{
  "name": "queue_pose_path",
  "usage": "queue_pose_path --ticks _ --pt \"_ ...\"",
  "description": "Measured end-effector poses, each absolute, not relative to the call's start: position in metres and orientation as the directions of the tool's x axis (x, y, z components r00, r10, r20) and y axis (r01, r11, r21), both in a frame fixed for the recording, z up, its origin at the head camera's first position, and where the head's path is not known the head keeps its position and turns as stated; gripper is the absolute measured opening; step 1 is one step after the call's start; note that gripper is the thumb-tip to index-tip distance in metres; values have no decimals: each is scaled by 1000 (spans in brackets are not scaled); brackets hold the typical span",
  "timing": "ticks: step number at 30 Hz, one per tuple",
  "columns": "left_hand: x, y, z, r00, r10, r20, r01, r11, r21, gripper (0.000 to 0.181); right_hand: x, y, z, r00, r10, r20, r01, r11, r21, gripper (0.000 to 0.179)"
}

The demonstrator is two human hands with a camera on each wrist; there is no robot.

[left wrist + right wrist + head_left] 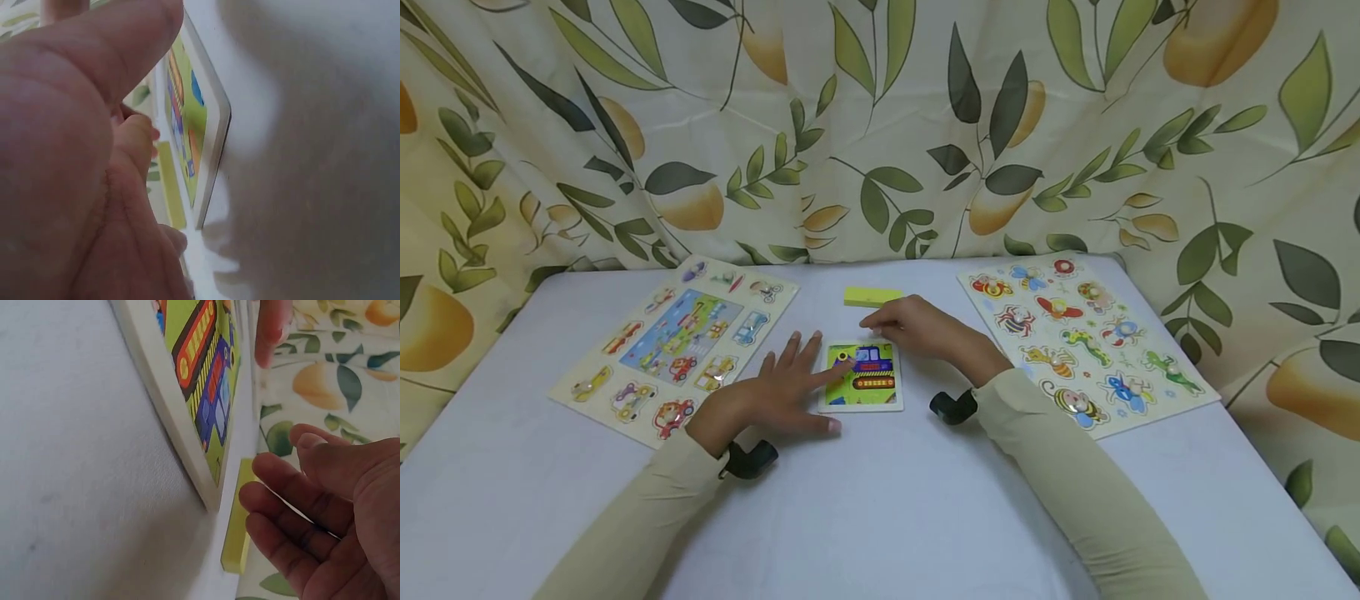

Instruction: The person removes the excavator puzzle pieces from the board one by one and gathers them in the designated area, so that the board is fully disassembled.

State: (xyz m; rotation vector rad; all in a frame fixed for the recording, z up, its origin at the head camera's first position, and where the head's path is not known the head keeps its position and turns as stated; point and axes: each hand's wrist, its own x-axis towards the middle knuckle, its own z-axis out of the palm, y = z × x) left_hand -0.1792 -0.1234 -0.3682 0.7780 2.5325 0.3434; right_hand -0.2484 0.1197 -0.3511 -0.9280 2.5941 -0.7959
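A small square picture puzzle [874, 385] with a blue and purple tracked vehicle on green lies flat in its white frame at mid-table. My left hand [767, 402] spreads its fingers at the puzzle's left side, and the index finger reaches over the picture. Its thumb points along the near left corner. Beyond the puzzle's far right corner is my right hand [921, 327], fingers loosely bent. In the right wrist view that hand [325, 515] has nothing between thumb and fingers, and its fingertips overlap the yellow block [236, 534] lying behind the puzzle.
On the left lies a large sheet [587, 350] with vehicle pictures around a blue street scene. A matching sheet of insect pictures [1086, 392] lies on the right. White cloth covers the table [865, 517], and a leaf-patterned curtain [880, 125] hangs behind its far edge.
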Motion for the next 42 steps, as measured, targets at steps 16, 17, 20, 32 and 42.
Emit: queue_pose_path --ticks 16,17,20,32,42 --pt "-179 -111 -371 -717 538 -444 448 843 299 89 -256 94 -354 -713 -695 -85 -544 627 -558 27" --pt "-179 -111 -371 -718 536 -444 446 844 298 89 -256 93 -354 -711 -697 -95 -546 631 -551 27" --pt "-179 -111 -372 -717 535 -448 445 845 297 88 -256 88 -356 -703 -701 -119 -547 639 -540 27" --pt "-177 -110 -379 -724 528 -444 434 849 303 88 -259 79 -363 -681 -715 -160 -572 655 -495 25" --pt "-179 -114 -378 -712 547 -439 438 836 331 83 -259 70 -360 -681 -699 -218 -561 689 -460 26"
